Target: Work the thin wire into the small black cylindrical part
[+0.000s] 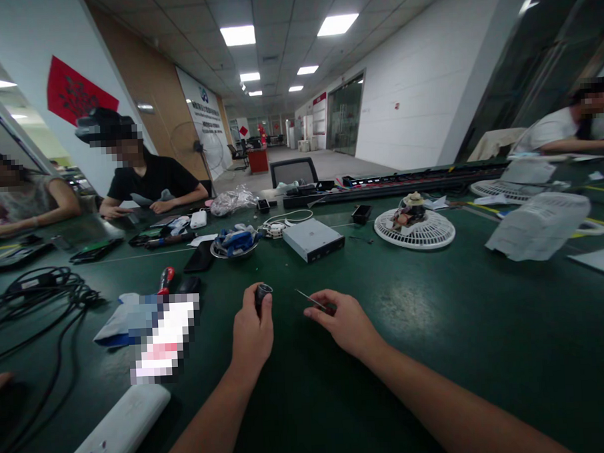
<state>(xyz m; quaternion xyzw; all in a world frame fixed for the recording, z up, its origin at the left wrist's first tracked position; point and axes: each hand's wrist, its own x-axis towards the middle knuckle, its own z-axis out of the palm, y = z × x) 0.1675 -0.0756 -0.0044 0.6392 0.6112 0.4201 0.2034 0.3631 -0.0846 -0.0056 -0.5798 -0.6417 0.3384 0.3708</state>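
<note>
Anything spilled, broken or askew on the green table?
No spill visible. Beyond the right hand, the round white slatted grille lies flat with bare mechanical parts on top, so it looks dismantled. Left, the long black cables sprawl in a loose tangle.

Black cylinder [263,292] and slim rod [309,297], held apart

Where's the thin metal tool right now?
Head view, just below the centre: the thin metal tool is held in the right hand, its tip pointing left, apart from the dark round part in the left hand.
</note>
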